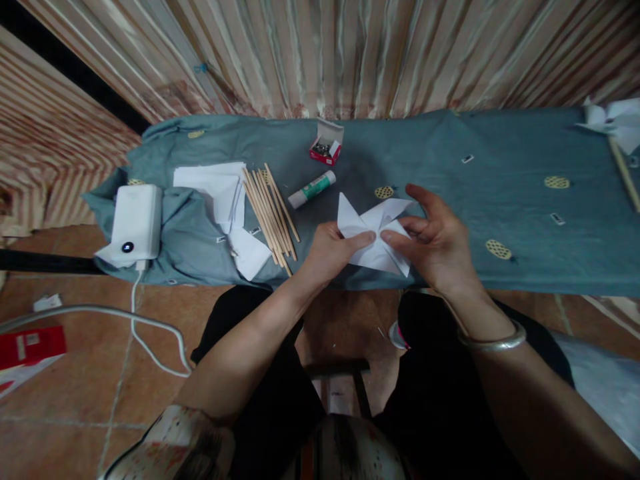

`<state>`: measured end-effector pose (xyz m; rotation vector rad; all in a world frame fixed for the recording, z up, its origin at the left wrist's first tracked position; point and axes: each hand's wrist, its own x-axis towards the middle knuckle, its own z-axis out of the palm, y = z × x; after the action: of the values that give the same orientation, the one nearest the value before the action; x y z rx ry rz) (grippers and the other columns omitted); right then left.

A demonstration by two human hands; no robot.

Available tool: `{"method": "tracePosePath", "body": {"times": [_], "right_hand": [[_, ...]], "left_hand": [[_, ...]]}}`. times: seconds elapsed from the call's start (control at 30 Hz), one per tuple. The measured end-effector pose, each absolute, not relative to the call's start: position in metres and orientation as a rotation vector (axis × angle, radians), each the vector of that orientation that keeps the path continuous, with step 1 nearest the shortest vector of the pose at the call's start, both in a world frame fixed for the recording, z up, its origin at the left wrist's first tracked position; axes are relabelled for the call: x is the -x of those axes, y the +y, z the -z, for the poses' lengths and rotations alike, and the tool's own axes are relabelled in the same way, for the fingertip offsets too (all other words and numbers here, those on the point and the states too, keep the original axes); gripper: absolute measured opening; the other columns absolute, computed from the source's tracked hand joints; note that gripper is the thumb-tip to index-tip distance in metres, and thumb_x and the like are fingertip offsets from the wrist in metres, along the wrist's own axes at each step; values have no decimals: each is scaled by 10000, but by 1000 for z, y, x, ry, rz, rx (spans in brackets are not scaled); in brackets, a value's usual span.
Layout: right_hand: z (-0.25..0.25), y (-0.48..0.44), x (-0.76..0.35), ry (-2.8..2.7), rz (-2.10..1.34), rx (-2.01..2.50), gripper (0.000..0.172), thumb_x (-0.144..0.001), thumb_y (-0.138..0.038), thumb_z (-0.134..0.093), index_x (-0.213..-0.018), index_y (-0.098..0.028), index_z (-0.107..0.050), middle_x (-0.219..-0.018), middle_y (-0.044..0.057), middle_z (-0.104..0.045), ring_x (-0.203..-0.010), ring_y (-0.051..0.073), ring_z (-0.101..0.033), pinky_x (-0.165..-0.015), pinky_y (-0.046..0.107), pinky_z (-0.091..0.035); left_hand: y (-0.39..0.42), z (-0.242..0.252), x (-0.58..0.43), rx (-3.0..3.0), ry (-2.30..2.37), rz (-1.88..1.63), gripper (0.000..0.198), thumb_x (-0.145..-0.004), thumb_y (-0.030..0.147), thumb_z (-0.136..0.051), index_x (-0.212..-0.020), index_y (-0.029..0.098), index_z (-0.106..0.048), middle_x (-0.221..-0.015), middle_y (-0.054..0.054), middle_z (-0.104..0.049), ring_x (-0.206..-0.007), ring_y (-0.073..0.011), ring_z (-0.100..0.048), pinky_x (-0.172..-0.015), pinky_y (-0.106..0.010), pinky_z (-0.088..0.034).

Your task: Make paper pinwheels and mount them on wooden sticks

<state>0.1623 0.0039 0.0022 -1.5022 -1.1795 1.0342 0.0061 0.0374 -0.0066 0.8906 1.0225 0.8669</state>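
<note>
Over the cloth (pixel 415 153), our paper pinwheel (pixel 378 247)
Left hand (pixel 331 251) and right hand (pixel 441 241) pinch it, thumbs near its centre

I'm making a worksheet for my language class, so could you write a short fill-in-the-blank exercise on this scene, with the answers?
1. The pinwheel held by the left hand and right hand is folded from white ____.
2. In the picture, the wooden dowels lie to the ____ of the glue stick.
3. The lid of the small red box stands ____.
4. The silver bangle is worn on the ____ arm.

Missing words: paper; left; open; right.
</note>
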Motion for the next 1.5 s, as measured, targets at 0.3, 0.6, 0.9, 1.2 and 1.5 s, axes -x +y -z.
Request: {"method": "tracePosePath", "body": {"times": [0.3, 0.6, 0.9, 1.2, 1.5], "right_hand": [[-11, -6, -172, -1330, -762, 1373, 441, -838, -338, -658, -1270, -302, -576, -1364, 66, -599, -1242, 267, -592, -954, 475, -556], [-20, -20, -178, -1661, -690, 1399, 160, -817, -258, -694, -955, -324, -741, -1603, -76, -288, -1468, 337, -304, -1129, 567, -398], [-21, -17, -173, -1717, -517, 1387, 81, -842, -244, -691, -833, -312, -735, -1440, -18, -527, -1431, 341, -372, -1080, 590, -441], [-13, -14, -168, -1768, -201, 1361, 75, -870, -227, -653, -849, -270, -711, -1437, 7, -539, -1432, 305, -368, -1045, 544, -453], [-9, -12, -169, -1763, -216, 1377, 63, -842, -226, -683, -855, -283, -705, -1453, 11, -518, -1443, 292, -349, -1160, 557, -323]], "left_hand": [[45, 11, -3, -742, 994, -963, 228, -598, 262, -805, -763, 129, -720, -760, -43, -740, -712, -169, -669, -701, -289, -507], [50, 14, -6, -676, 961, -949, 232, -603, 269, -792, -759, 119, -709, -768, -63, -745, -707, -166, -662, -706, -287, -497], [41, 10, -13, -776, 1024, -933, 205, -611, 272, -803, -714, 121, -709, -689, -26, -711, -610, -130, -622, -603, -246, -467], [34, 8, -17, -883, 1085, -923, 171, -647, 280, -785, -709, 134, -722, -671, -6, -697, -587, -122, -606, -566, -227, -454], [34, 9, -14, -901, 1028, -902, 210, -636, 288, -799, -728, 121, -711, -658, 1, -681, -573, -107, -591, -563, -220, -446]]}}
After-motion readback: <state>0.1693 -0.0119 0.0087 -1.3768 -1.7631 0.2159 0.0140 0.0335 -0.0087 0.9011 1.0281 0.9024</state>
